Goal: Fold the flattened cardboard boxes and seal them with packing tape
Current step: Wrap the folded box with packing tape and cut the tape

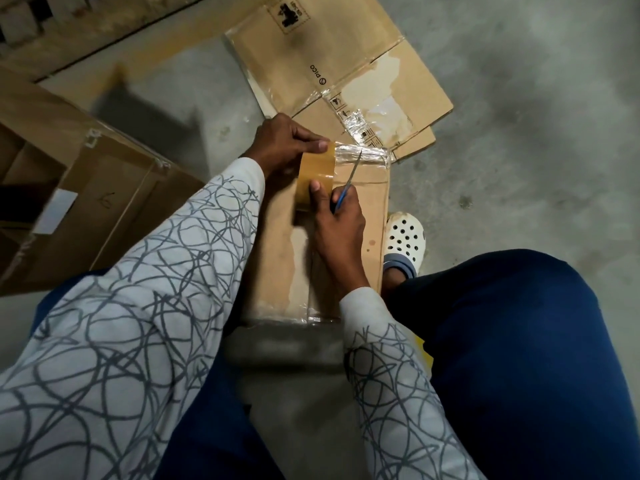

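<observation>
1. The concrete floor [519, 98] carries all items; there is no worktop in view.
2. An open carton [104, 188] stands at the left of the view, well apart from the hands, with its flaps up and a white label on one side.
3. The flattened cardboard boxes [311, 46] lie stacked on the floor beyond the hands. They bear printed marks and patches of old clear tape.
4. The folded box [367, 209] stands between the person's knees with its top face up. Its far edge is just beside the flattened stack.
5. The left hand [284, 140] reaches over the far left part of the folded box. Its grip is clamped, thumb against fingers, on the far end of the brown packing tape [317, 169].
6. The right hand [341, 226] rests on the box top. Its grip is curled round the handle of the scissors [349, 181], and its thumb presses the near part of the brown tape.
7. The brown packing tape runs between the two hands, over the box top.
8. The scissors have a blue handle and their blades point away from the person, toward the crumpled clear tape [363, 154] on the box's far edge. I cannot tell whether the blades are parted.
9. A white clog [403, 237] sits on the floor, just beside the right side of the box.
</observation>
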{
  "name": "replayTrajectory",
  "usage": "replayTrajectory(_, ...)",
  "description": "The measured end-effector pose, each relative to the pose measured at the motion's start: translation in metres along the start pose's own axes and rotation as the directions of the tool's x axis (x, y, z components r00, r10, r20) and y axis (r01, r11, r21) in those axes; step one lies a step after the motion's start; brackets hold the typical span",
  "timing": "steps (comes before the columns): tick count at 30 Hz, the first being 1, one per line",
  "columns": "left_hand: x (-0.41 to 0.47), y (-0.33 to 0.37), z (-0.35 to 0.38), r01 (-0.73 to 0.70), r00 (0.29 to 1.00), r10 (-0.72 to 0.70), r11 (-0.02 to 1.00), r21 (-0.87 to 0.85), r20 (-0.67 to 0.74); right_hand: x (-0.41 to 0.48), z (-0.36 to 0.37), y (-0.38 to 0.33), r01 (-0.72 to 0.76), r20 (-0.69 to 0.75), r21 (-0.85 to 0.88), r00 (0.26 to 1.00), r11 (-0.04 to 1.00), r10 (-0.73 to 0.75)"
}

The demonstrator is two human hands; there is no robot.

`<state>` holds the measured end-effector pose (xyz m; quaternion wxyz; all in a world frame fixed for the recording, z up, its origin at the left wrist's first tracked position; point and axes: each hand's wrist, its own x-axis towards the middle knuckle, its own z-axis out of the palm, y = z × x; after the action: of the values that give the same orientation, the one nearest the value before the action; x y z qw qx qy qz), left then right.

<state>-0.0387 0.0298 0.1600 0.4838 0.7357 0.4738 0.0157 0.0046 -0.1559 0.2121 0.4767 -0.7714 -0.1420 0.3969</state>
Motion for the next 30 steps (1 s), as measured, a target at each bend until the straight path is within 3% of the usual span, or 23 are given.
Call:
replayTrajectory(13,0.002,-0.006,0.011,-0.014,0.992,0.037,0.983,0.186,-0.123,-0.087,0.000,0.024,-0.116,-0.115,-0.027,0.987,0.993,0.112)
replayTrajectory(17,0.001,-0.003,0.010,-0.007,0.991,0.033,0.980,0.197,-0.131,-0.127,-0.010,0.047,-0.078,-0.169,-0.047,0.983,0.996,0.069)
replayTrajectory(22,-0.003,0.006,0.016,-0.022,0.990,0.045,0.984,0.175,-0.132,-0.167,-0.024,0.075,-0.156,-0.211,-0.073,0.968,0.985,0.138)
replayTrajectory(25,-0.004,0.010,0.018,-0.027,0.988,0.053,0.984,0.176,-0.142,-0.189,-0.033,0.100,-0.296,-0.125,-0.188,0.953,0.937,0.276)
replayTrajectory(27,-0.003,0.011,0.018,-0.030,0.989,0.054,0.983,0.180,-0.134,-0.204,-0.039,0.123,-0.421,-0.073,-0.289,0.905,0.860,0.418)
replayTrajectory(30,-0.008,0.012,0.019,-0.043,0.986,0.074,0.979,0.200,-0.150,-0.211,-0.038,0.146,-0.484,-0.083,-0.172,0.875,0.858,0.476)
